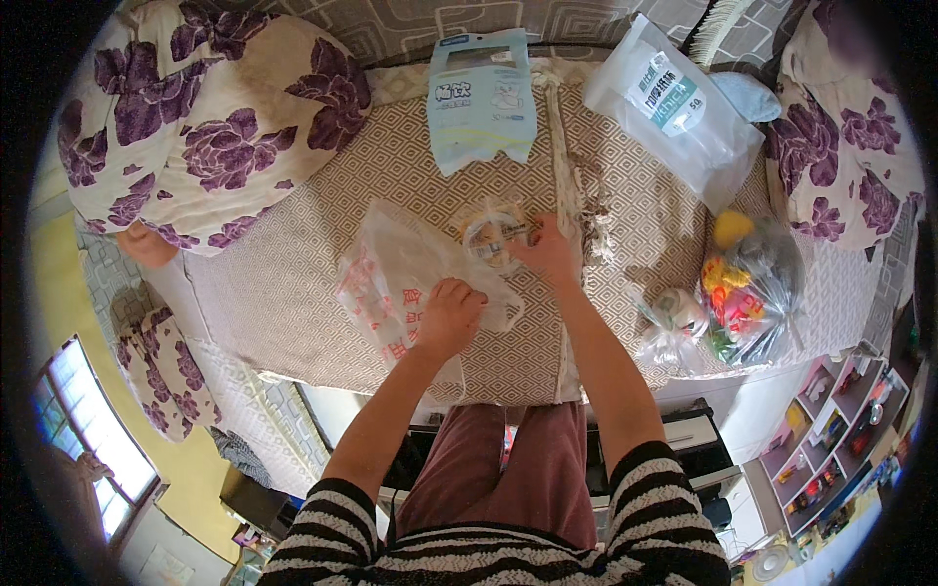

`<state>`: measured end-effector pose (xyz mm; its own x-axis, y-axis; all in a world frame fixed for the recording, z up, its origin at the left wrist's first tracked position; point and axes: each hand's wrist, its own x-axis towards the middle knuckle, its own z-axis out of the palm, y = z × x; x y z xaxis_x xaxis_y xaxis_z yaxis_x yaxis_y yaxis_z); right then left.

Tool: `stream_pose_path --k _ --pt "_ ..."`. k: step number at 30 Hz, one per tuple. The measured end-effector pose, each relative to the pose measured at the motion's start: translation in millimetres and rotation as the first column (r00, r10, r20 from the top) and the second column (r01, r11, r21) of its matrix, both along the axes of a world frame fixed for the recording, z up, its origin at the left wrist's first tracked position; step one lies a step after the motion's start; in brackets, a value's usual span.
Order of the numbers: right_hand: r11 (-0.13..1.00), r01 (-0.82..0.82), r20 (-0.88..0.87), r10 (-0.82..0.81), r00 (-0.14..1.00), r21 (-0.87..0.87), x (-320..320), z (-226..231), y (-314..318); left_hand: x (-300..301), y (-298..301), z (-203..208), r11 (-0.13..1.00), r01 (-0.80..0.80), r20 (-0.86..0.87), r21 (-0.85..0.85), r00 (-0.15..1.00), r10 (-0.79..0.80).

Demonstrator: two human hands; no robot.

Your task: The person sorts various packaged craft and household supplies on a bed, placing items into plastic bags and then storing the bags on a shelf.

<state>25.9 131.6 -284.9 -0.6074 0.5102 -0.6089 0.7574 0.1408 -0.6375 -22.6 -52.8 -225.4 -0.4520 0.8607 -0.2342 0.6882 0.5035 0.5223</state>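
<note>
Beige woven fabric with a diamond pattern covered the bed, the largest thing in view, and everything else lay on it. A big quilt printed with purple flowers was bunched on the bed's far left part, and a second flowered piece sat at its right edge. Toward the far side of the bed lay a pale blue packet and, to the right of it, a clear zip pouch with a teal label. Near the bed's right front corner rested a clear bag of bright toys, with a smaller knotted bag just beside it.

At the middle of the bed a thin white plastic bag with red print lay spread out. The left hand pressed down on this bag near the bed's front edge, fingers curled loosely against the plastic. Just beyond it, the right hand pinched the rim of a roll of clear tape between fingertips, the roll resting on the plastic bag's upper edge. Both forearms reached in from striped sleeves.
</note>
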Motion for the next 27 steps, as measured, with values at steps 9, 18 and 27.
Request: stream_pose_path --k 9,18,27 --pt "0.824 0.315 -0.264 -0.473 0.841 -0.471 12.6 26.3 9.2 -18.7 -5.7 32.5 0.894 -0.440 0.415 -0.081 0.801 0.432" --pt "0.473 -0.098 -0.238 -0.245 0.940 -0.875 85.5 88.1 -5.6 -49.9 -1.0 64.3 0.567 -0.824 0.783 0.009 0.358 0.509" --pt "0.693 0.182 -0.175 -0.411 0.895 -0.697 8.7 9.5 -143.0 -30.4 26.4 95.2 0.559 -0.816 0.782 0.149 0.443 0.438"
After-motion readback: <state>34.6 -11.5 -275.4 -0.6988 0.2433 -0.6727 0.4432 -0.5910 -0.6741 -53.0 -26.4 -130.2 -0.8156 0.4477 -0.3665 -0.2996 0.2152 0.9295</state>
